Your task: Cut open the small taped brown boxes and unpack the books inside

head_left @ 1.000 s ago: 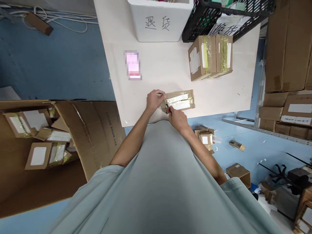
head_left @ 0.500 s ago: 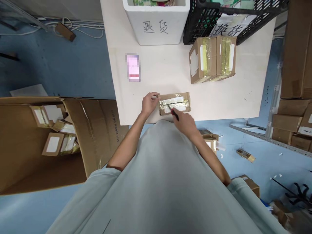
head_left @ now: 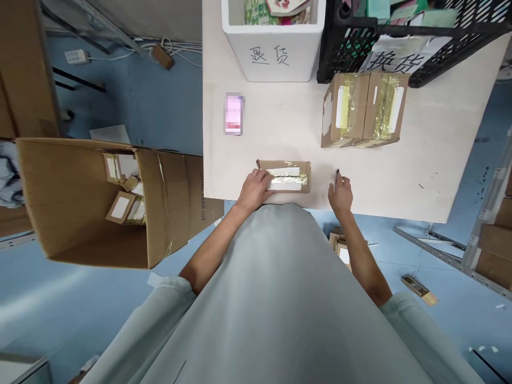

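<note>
Nearest the person, at the bench's (head_left: 400, 181) front edge, the left hand (head_left: 255, 190) lies palm-down on the left end of a flat taped cardboard parcel (head_left: 288, 176), fingers spread loosely over its top and not clamped round it. The parcel lies flat just in from the edge, its long axis running from nine to three o'clock, with white labels and yellowish tape facing up. At three o'clock from it, a little apart, the right hand (head_left: 341, 193) rests on the bench with its fingers curled round a small dark tool (head_left: 338, 172) whose tip shows at the fingertips. Bare bench lies between the two hands.

Farther off, at one o'clock, two taped cardboard boxes (head_left: 365, 109) stand side by side, touching. At eleven o'clock lies a small pink item (head_left: 234, 113), blurred. At the far edge stand a white bin (head_left: 276, 53) with handwritten characters and a black crate (head_left: 404, 37). On the floor at nine o'clock is a large open carton (head_left: 80, 202) holding small parcels.
</note>
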Motion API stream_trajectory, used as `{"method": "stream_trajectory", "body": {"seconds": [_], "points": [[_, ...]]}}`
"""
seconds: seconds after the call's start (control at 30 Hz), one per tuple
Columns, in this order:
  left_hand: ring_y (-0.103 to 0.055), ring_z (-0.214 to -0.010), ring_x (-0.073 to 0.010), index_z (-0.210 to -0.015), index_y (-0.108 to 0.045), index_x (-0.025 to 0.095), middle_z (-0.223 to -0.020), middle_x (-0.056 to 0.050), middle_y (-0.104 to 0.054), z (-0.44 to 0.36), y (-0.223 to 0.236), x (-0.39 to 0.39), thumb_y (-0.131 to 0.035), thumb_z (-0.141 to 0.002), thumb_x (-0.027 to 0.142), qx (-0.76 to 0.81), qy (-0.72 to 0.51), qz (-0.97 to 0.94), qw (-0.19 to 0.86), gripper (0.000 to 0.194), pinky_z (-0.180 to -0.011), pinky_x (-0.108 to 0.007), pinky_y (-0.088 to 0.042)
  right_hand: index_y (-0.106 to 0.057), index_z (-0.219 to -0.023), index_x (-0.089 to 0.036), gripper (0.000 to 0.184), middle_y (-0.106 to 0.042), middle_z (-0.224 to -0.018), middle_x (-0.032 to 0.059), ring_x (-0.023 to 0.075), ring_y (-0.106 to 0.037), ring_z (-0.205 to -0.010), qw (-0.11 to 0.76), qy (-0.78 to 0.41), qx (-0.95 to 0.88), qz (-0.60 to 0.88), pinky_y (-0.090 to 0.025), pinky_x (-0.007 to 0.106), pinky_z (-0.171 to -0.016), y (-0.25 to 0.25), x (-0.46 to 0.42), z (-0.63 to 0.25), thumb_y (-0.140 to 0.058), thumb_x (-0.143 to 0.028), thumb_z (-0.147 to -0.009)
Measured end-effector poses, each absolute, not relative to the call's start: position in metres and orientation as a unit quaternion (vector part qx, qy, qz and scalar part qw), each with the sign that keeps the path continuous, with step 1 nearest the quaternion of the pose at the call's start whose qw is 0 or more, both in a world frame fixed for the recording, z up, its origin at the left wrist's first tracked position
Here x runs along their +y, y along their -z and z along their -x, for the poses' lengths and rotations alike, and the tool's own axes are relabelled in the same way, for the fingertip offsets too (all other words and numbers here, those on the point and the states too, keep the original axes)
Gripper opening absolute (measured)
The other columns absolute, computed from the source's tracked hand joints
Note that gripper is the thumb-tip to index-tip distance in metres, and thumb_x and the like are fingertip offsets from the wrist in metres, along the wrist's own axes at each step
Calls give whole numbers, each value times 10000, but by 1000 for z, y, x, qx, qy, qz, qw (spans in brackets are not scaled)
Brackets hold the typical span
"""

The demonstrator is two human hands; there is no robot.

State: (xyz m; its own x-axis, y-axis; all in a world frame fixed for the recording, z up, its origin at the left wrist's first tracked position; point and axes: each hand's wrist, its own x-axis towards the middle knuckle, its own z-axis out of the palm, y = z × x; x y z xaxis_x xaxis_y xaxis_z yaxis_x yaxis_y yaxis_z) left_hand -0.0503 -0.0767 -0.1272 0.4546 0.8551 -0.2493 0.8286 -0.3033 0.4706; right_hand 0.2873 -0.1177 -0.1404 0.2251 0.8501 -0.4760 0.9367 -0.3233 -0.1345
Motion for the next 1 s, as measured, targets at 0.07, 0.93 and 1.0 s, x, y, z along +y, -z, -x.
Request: {"method": "stream_trajectory", "body": {"seconds": [0.07,0.93,1.0], "points": [[-634,-1261,-412,-1332,-755,234,-1378,-164,-711,47,126,-78,-891,-920,303,522,-12,-809,271,440,-1029,-555,-578,-520,-1674,-82,564,-531,-1658,271,320,-520,-1518,28,245,648,-721,-486,424,-1204,125,-102,-276,-359,-283,-1172],[-624,-1199,-391,-1261,-660,183,-1303,-190,-689,21,115,-95,-716,-989,135,553,50,-808,198,281,-981,-501,-526,-614,-1413,-18,422,-767,-1306,287,364,-767,-1150,243,194,879,-360,-505,388,-864,77,6,-235,-346,-257,-1190],[-626,-1201,-389,-1275,-669,174,-1313,-192,-697,22,118,-97,-703,-1006,149,551,39,-809,198,272,-993,-501,-526,-619,-1421,-27,424,-770,-1328,281,362,-771,-1156,247,196,872,-375,-505,391,-879,71,6,-234,-344,-243,-1181]]}}
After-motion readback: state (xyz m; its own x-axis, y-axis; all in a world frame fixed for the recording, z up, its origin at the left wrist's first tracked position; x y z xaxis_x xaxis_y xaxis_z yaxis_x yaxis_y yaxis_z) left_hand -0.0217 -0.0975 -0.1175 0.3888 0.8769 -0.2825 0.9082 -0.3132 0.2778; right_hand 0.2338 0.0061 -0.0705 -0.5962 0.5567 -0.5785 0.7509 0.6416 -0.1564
